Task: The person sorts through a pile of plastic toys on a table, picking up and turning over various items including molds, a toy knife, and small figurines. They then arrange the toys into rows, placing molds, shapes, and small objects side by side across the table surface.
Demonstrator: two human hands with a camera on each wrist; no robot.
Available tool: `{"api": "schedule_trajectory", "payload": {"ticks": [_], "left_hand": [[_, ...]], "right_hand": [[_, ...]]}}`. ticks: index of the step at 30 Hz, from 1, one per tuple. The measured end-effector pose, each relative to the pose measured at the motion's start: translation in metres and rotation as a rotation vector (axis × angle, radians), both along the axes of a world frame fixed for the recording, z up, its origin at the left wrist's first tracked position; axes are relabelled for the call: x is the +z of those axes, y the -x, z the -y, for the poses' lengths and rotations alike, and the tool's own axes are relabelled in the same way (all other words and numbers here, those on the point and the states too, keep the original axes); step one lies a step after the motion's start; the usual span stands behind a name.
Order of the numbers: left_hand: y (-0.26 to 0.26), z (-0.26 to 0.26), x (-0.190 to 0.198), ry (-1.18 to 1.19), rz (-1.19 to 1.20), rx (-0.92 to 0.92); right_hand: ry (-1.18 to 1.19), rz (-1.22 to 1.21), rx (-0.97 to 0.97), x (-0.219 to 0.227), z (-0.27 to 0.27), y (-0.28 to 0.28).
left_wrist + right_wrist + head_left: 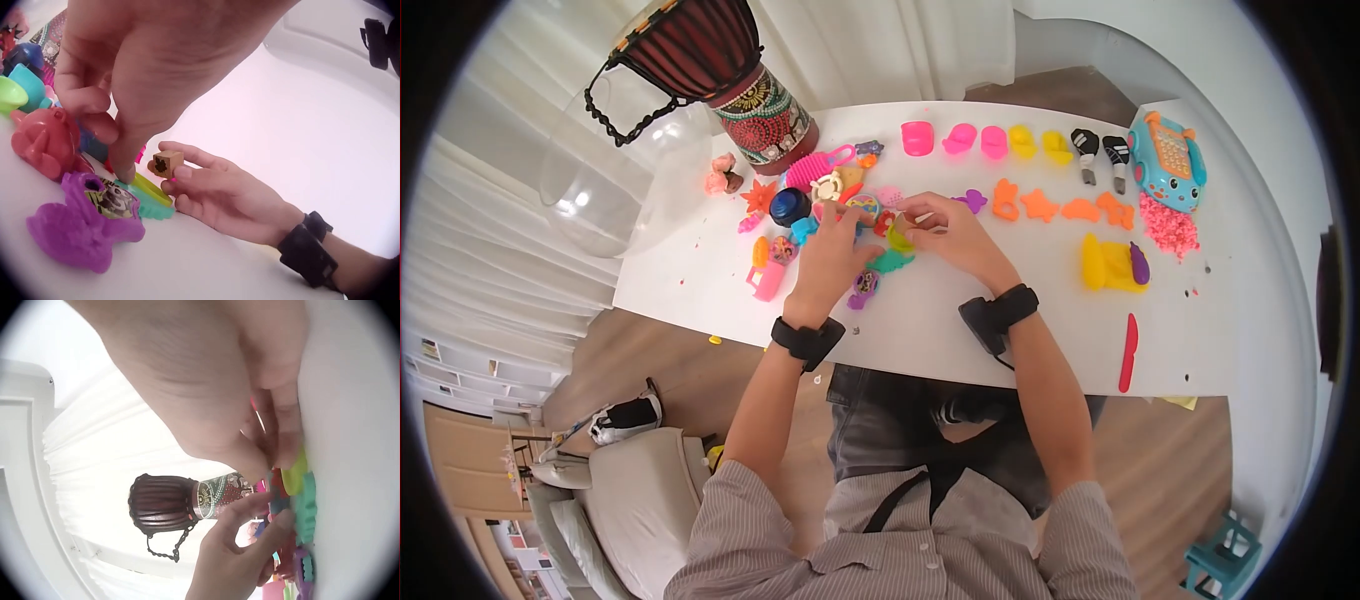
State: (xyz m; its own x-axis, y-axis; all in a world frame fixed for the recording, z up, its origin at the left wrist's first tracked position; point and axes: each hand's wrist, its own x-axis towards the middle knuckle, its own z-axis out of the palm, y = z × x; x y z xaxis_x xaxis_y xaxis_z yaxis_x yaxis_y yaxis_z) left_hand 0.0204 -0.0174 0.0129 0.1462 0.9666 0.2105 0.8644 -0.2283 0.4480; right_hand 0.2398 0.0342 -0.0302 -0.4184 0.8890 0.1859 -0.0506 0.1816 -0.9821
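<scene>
My right hand pinches a small wooden block with a dark flower-like mark on one face, between thumb and fingers at the pile's right side. My left hand reaches down over the pile, thumb and forefinger spread apart. Its thumb tip comes down by a lime-green piece and a teal piece. Close by lie a purple toy with a picture sticker and a red toy. A dark blue round jar sits just left of the left hand.
A patterned drum stands behind the pile. Along the back right are pink cups and yellow ones, with orange shapes in front. Farther right are a toy phone, pink bits, a yellow piece and a red knife.
</scene>
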Motion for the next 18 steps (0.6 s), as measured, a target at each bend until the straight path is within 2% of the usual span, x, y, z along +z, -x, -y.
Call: {"api": "schedule_trajectory", "payload": {"ticks": [5, 7, 8, 10, 11, 12, 14, 16, 18], "left_hand": [[0.019, -0.002, 0.009, -0.029, -0.007, 0.073], [0.042, -0.005, 0.011, -0.284, -0.019, 0.040], [0.051, -0.005, 0.014, -0.287, -0.030, 0.053], [0.079, -0.002, 0.029, -0.097, 0.190, 0.196], [0.100, 0.001, 0.031, -0.150, 0.039, 0.159], [0.112, 0.007, 0.035, -0.160, 0.021, 0.184], [0.131, 0.015, 0.037, 0.138, 0.074, 0.307], [0.154, 0.024, 0.024, 0.084, -0.002, 0.319], [0.157, 0.035, 0.024, 0.272, 0.057, 0.379]], "right_hand": [[-0.033, 0.076, -0.043, 0.002, 0.008, 0.008], [-0.046, 0.084, -0.071, 0.004, 0.012, 0.009], [-0.006, 0.062, -0.079, 0.005, 0.013, 0.007], [0.017, 0.011, -0.051, 0.004, 0.011, 0.011], [0.006, 0.012, -0.110, 0.000, 0.010, 0.011], [-0.002, 0.017, -0.173, 0.001, 0.011, 0.014], [0.009, 0.014, -0.199, 0.006, 0.015, 0.017], [0.026, 0.026, -0.250, 0.012, 0.018, 0.018], [0.063, 0.033, -0.326, 0.013, 0.019, 0.019]]}}
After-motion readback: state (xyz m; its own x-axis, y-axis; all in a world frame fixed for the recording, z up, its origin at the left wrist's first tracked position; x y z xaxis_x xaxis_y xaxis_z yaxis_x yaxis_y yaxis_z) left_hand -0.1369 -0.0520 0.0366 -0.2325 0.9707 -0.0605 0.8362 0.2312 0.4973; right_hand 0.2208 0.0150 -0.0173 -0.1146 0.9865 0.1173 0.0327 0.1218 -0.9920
